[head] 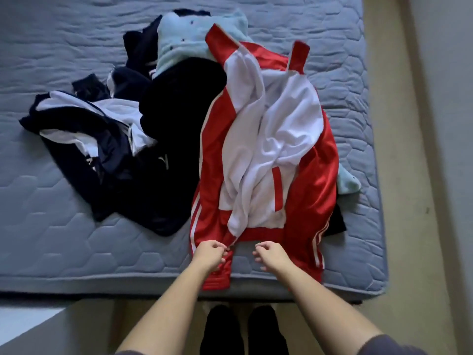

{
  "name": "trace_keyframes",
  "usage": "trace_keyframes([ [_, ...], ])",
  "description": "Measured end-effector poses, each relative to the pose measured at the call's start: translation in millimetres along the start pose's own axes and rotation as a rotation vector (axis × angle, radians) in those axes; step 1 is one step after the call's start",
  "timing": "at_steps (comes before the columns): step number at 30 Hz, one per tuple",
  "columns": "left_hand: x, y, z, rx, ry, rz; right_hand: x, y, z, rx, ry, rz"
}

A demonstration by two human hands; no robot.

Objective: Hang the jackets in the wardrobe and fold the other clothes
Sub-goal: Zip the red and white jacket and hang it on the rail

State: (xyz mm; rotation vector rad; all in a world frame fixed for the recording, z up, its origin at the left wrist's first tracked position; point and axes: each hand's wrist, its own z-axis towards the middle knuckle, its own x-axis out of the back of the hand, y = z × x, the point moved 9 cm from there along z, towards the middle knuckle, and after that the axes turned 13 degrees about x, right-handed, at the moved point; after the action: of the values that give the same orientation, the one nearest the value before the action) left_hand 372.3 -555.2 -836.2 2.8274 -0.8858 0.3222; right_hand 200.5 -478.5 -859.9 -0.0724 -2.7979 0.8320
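— While the red-and-white jacket [268,139] lies front-up on the mattress [64,226], where are the hands?

— Both are at the near end. The left hand [208,254] pinches the edge of the red hem [261,234] right where the front opening ends, fingers curled in on the fabric. The right hand [272,256] is just beside the hem over bare mattress, fingers loosely curled, gripping nothing. I can't tell if it touches the cloth.

— Jacket layout, quick?

— Collar [217,37] is at the far end and the hem is close to the mattress edge. It has white front panels and red sleeves with white stripes down both sides. The left sleeve's cuff hangs over the edge. The front is open and rumpled, one panel overlapping the other.

— Other clothes?

— A heap to the left, touching the jacket. The navy-and-white jacket [97,129] is crumpled furthest left, with a black garment [179,98] between it and the red one. The light-blue fleece [179,44] sits at the far end, partly under the collar. Another light-blue bit [348,185] pokes out from under the right sleeve.

— Anything else?

— Feet in black socks [220,329] on the floor [409,175], right against the bed.
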Motion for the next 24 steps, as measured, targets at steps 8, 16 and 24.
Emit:
trace_keyframes([
  [8,-5,6,56,-0.407,0.273,0.557,-62,41,41,-0.278,0.214,0.588],
  [16,-31,12,62,-0.491,0.449,0.808,-28,59,54,-0.164,0.479,0.642],
  [24,-42,14,49,-0.468,0.366,0.666,8,61,37,-0.039,0.529,0.817],
])
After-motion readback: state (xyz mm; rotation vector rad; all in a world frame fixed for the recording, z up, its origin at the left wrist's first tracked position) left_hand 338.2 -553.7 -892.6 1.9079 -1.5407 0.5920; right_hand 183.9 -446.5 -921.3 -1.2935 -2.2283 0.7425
